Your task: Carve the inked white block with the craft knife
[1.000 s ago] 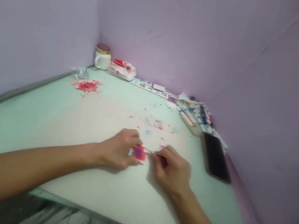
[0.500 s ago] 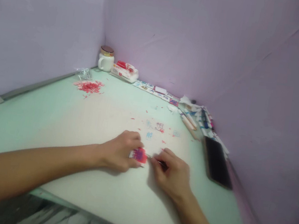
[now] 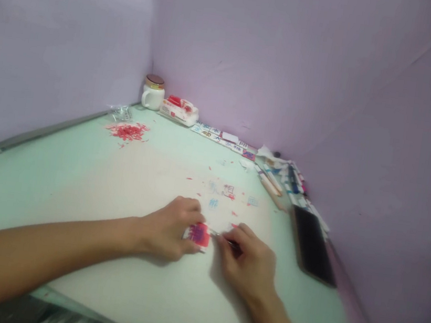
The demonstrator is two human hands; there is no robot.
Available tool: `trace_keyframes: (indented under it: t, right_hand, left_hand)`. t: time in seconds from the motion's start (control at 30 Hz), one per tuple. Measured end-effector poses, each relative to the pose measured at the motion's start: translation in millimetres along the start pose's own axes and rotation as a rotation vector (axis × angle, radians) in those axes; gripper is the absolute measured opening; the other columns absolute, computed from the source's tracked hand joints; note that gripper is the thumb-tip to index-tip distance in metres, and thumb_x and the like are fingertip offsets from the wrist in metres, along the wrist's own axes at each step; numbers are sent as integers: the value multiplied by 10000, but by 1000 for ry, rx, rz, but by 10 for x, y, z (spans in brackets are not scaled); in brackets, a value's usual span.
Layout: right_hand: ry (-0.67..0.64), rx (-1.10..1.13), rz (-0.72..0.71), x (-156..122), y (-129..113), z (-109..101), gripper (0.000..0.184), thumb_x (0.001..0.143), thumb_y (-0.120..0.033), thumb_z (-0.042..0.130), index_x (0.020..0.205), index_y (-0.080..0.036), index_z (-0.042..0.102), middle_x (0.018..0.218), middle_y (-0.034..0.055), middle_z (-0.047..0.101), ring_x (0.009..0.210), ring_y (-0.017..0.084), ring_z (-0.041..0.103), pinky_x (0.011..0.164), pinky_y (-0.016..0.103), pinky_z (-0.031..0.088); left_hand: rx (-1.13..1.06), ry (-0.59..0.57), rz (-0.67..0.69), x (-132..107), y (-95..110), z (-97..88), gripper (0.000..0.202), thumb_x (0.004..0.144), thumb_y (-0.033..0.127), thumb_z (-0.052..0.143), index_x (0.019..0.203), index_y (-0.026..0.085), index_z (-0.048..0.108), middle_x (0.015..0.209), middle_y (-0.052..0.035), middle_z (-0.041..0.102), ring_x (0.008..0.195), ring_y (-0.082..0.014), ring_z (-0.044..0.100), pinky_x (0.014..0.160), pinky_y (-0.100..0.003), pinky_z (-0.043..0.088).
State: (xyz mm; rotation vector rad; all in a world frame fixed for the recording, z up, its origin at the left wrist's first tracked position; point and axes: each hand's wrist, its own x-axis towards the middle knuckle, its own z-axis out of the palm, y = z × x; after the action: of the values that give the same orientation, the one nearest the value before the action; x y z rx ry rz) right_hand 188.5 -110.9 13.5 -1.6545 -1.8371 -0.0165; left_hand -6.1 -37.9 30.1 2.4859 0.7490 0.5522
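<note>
left hand [image 3: 174,230] still pinching the red-purple piece [image 3: 199,235] | right hand [image 3: 251,259] clamped on thin tool [image 3: 214,232] (tip by the edge) | basically no change, same spot being worked imo

The character 想 [image 3: 228,190] stands on the table [image 3: 89,182], and 阳 [image 3: 243,144] on a block [image 3: 247,147] by the wall [image 3: 290,76]; blue characters [image 3: 213,203], the red piece [image 3: 198,235] and the packet [image 3: 179,112] carry markings too blurred to read.

Red block [image 3: 199,234], purple-marked, white-edged
</note>
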Motion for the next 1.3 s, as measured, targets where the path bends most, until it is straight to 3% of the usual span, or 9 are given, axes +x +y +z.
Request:
trace_keyframes:
  t: [0.2, 0.33, 0.63, 0.73, 0.83, 0.93, 1.0, 1.13, 1.3]
  right_hand:
    - [-121, 46, -86, 16, 45, -39, 193, 806, -290, 555, 635, -200, 571, 610, -31, 517, 498, 87, 464, 490, 219, 287]
    - [-215, 212, -38, 41, 79, -80, 191, 783, -288, 576, 613, -200, 561, 603, -26, 523, 525, 100, 471, 511, 220, 318]
    - [1, 273, 185, 93, 151, 59, 217, 793, -313, 532, 610, -198, 545, 571, -17, 543, 533, 123, 505, 504, 219, 370]
    - [40, 290, 203, 108, 163, 75, 223, 790, -326, 528, 611, -193, 550, 578, -10, 551, 540, 128, 508, 513, 227, 377]
    - [93, 312, 219, 114, 156, 64, 240, 787, -330, 525, 591, -192, 544, 570, -8, 539, 538, 129, 502, 513, 231, 376]
    - [135, 356, 233, 122, 139, 47, 253, 789, -325, 522, 574, -192, 536, 560, -9, 529, 531, 125, 496, 507, 228, 375]
    - [150, 376, 237, 125, 124, 34, 253, 788, -325, 530, 572, -192, 535, 556, -11, 524, 524, 121, 486, 499, 226, 369]
    - [168, 410, 238, 112, 102, 11, 243, 790, -333, 560, 594, -190, 556, 560, -18, 515, 517, 111, 463, 488, 220, 359]
    - [198, 384, 263, 82, 140, -29, 212, 809, -314, 588, 635, -193, 594, 579, -22, 529, 521, 103, 464, 480, 213, 364]
  left_hand:
    - [-8, -9, -2, 0, 12, -12, 284, 698, 292, 693, 936, 144, 650, 925, -85, 545, 849, -216, 532, 838, -367, 450]
    - [-19, -17, -14, -3, 1, -5, 300, 679, 272, 705, 944, 142, 648, 945, -91, 547, 862, -220, 530, 850, -376, 451]
    - [-17, 24, -45, -36, 28, 0, 319, 661, 238, 713, 964, 165, 646, 960, -96, 558, 905, -247, 528, 844, -411, 478]
    - [10, 145, 41, -67, -23, 33, 335, 711, 248, 676, 1030, 167, 617, 1013, -106, 560, 940, -253, 534, 843, -408, 489]
    - [60, 399, 166, -109, -114, 59, 404, 806, 254, 587, 1196, 181, 515, 1148, -132, 512, 1069, -271, 501, 910, -416, 462]
    - [95, 619, 179, -137, -155, 34, 441, 882, 218, 475, 1313, 192, 384, 1227, -147, 447, 1155, -273, 442, 959, -431, 413]
    - [132, 568, 172, -134, -132, -1, 413, 886, 222, 458, 1294, 184, 403, 1188, -144, 477, 1115, -274, 462, 939, -448, 406]
    - [245, 136, 52, -77, -38, -41, 334, 809, 307, 556, 1119, 184, 561, 1011, -100, 569, 918, -256, 515, 844, -457, 413]
    - [211, 24, -138, -20, 38, -51, 408, 704, 333, 662, 1073, 175, 587, 1021, -95, 562, 946, -264, 494, 869, -449, 384]
